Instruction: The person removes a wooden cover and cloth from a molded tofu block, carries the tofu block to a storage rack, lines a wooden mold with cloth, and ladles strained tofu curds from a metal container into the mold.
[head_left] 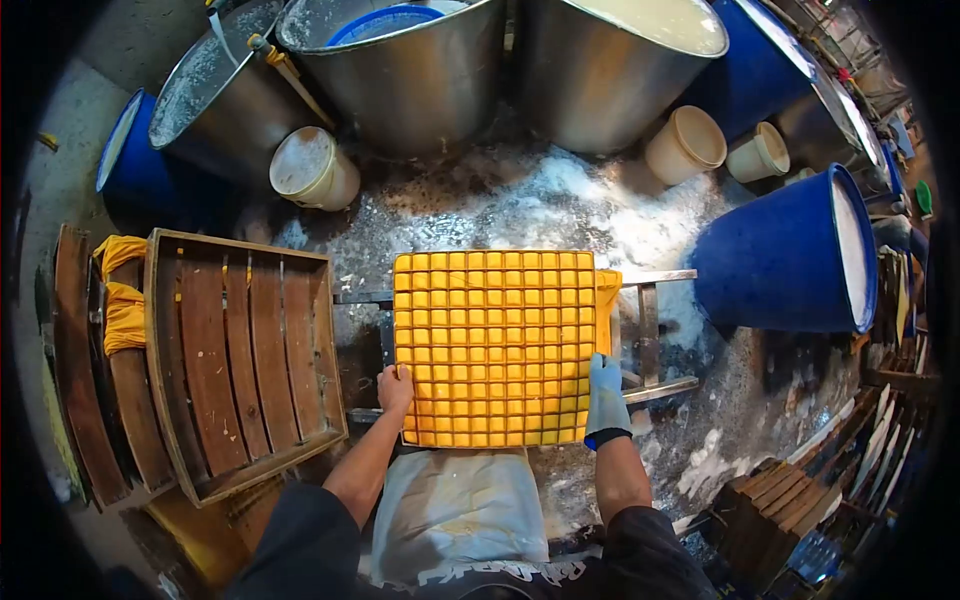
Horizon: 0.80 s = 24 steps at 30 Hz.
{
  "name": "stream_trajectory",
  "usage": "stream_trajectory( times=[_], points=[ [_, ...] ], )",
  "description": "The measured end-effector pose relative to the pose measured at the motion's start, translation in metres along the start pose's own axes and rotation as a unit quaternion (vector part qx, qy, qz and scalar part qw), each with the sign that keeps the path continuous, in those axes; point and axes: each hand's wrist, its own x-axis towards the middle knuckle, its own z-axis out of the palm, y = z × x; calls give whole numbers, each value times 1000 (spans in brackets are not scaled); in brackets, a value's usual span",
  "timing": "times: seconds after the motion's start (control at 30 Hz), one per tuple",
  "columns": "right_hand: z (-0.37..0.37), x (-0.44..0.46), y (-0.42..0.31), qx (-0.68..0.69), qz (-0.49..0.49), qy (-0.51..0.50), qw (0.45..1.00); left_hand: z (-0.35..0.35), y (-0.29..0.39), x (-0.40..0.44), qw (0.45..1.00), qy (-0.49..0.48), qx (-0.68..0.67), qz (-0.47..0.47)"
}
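A square tray frame with a grid over yellow cloth (493,345) is in front of me, above a metal stand (650,330). My bare left hand (395,388) grips its left edge near the lower corner, with the thumb on top. On the opposite edge, my right hand (606,385), in a pale blue glove, is closed round the frame. Some yellow cloth (607,300) sticks out past the upper right side. Below the grid, a whitish apron (460,510) covers my lap.
A slatted wooden crate (245,350) sits at the left, beside yellow cloth (125,320) on boards. Large metal vats (400,90) line the back, with white buckets (315,170) before them. A blue barrel (770,250) lies tilted at the right, above stacked wood (775,500).
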Motion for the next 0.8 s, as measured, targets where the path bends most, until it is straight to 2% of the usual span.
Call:
stream_trajectory(
  times=[0.1, 0.2, 0.23, 0.27, 0.33, 0.4, 0.43, 0.47, 0.53, 0.6, 0.67, 0.7, 0.73, 0.8],
  points=[
    [9, -8, -11, 42, 20, 35, 998, 7, -3, 6, 999, 16, -3, -29],
    [2, -15, -19, 77, 47, 17, 996, 5, -2, 6, 999, 17, -35, -34],
    [13, -10, -7, 58, 7, 81, 995, 3, 1, 6, 997, 6, -44, -56],
    [9, -14, -13, 58, -1, 77, 995, -5, 8, 4, 995, -2, -56, -77],
    [-4, -27, -38, 145, -70, 177, 971, -19, 2, 2, 993, 29, -80, -80],
    [-10, -32, -50, 260, -12, 95, 961, -42, -21, 6, 991, 37, -127, -17],
    [-10, -35, -57, 262, 20, 80, 962, -52, -27, 6, 990, 54, -130, 5],
    [-12, -40, -70, 262, 11, 80, 962, -62, -32, 7, 989, 59, -138, 5],
    [-12, -60, -106, 310, 58, -27, 949, -80, -51, 11, 988, 62, -140, -6],
    [-2, -83, -152, 308, 70, -46, 948, -71, -97, 44, 981, 79, -176, -5],
    [12, -107, -194, 377, 99, -66, 919, -83, -118, 54, 962, 163, -219, 18],
    [14, -117, -211, 378, 112, -128, 910, -94, -121, 53, 951, 187, -247, 16],
    [19, -129, -229, 370, 106, -130, 914, -101, -126, 59, 948, 188, -255, 9],
    [33, -157, -261, 371, 134, -152, 907, -121, -138, 61, 922, 231, -303, 68]
  ],
)
